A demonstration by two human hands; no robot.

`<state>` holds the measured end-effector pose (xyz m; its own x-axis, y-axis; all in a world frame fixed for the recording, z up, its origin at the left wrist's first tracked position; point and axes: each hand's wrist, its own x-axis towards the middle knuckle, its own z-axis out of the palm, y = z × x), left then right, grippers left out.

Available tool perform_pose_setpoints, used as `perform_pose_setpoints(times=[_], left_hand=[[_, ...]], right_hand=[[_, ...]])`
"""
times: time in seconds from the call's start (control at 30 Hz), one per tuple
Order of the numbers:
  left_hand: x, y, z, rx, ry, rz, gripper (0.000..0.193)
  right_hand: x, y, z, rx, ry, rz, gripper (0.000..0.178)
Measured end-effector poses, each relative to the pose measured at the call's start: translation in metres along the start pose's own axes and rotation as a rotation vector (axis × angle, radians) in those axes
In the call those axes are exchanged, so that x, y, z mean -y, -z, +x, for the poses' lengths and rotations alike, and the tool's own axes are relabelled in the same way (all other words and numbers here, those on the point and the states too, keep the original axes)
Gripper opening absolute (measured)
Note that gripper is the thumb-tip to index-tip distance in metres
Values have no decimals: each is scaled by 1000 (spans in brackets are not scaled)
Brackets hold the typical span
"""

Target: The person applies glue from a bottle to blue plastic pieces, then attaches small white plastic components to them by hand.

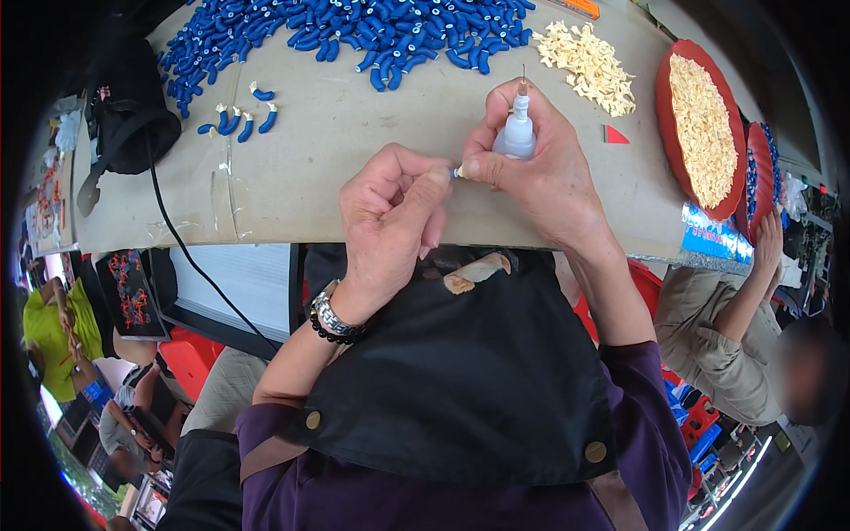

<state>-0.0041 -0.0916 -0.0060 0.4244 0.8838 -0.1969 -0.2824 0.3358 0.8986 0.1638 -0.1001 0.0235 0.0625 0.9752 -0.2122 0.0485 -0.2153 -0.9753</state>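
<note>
Near the table's front edge, my left hand is closed in a pinch on a small blue curved piece, mostly hidden by the fingers. My right hand holds a white squeeze bottle upright, its thin needle tip pointing away from me. The thumb and a finger of that same hand pinch a small cream piece, which meets the end of the blue piece between both hands. To the left lie several blue curved pieces with cream bits at their ends.
A large heap of blue curved pieces covers the far table. Loose cream pieces lie right of it, near a red triangle. A red scalloped tray holds more. Left stands a black object with a cable. A co-worker's hand touches another tray.
</note>
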Motion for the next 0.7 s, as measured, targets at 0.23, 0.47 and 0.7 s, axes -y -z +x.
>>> perform_pose_setpoints(times=[0.23,0.47,0.7], left_hand=[[-2,-1,2,-22,22,-86,9],[-1,-1,1,-7,33,-99,10],[2,1,0,20,11,-112,9]], right_hand=[[2,4,-2,-40,42,1,34],[2,1,-4,-38,40,58,35],[0,-2,-4,-45,4,77,35]])
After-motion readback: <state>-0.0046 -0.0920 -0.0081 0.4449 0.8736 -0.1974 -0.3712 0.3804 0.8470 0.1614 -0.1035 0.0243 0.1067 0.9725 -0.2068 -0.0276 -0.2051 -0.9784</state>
